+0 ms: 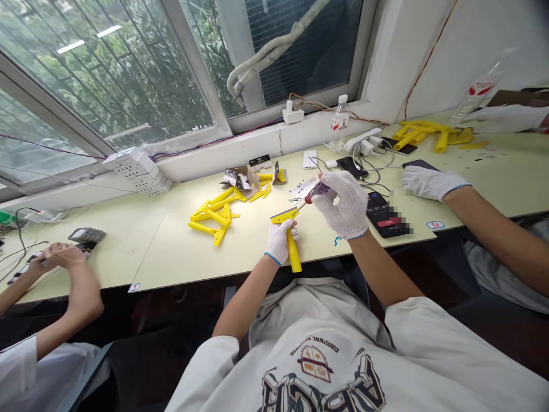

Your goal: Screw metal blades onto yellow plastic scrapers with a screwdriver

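Note:
In the head view, my gloved left hand (278,241) is wrapped round a yellow scraper (294,257), its wide head up and its tubular handle toward me. My gloved right hand (345,203) grips a screwdriver (316,191) with a dark, reddish translucent handle. The shaft slants down to the scraper's head; whether the tip sits in a screw is too small to tell. Beyond the scraper lie thin metal blades (303,186) and small dark bits. A pile of yellow scraper bodies (214,220) rests to the left.
Opened small boxes (240,178) lie near the window wall. On the right are a phone showing a timer (384,217), tangled cables (377,166) and a bottle (338,123). Co-workers' hands (64,256) are at the left, and a gloved hand (429,183) at the right.

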Demonstrator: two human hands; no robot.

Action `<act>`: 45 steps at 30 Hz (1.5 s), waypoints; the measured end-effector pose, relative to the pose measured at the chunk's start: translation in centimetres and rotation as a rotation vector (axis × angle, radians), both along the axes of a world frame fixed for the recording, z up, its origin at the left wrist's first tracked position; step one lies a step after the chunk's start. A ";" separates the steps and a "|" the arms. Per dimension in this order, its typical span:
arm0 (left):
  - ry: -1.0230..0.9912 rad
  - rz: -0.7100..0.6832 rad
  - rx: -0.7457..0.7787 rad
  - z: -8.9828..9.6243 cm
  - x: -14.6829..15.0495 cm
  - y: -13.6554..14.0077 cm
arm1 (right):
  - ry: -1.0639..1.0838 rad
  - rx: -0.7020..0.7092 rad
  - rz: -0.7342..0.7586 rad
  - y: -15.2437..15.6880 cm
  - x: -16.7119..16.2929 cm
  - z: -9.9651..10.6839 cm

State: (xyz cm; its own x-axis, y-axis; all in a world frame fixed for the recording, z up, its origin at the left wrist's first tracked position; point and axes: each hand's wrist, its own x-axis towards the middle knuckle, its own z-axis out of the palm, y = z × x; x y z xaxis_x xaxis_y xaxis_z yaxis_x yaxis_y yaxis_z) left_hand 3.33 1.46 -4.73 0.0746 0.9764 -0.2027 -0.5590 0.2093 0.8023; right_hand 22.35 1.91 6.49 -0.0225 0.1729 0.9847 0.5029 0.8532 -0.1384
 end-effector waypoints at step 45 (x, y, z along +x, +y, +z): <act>-0.013 -0.012 0.021 -0.5 -0.1 0.1 | -0.022 -0.020 0.110 -0.5 0.0 -0.3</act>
State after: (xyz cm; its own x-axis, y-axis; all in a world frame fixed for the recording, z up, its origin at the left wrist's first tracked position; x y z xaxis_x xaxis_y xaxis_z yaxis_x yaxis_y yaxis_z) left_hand 3.26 1.59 -5.22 0.0884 0.9794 -0.1814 -0.5670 0.1992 0.7993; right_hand 22.30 1.45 6.15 -0.0642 0.1874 0.9802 0.4093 0.9007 -0.1454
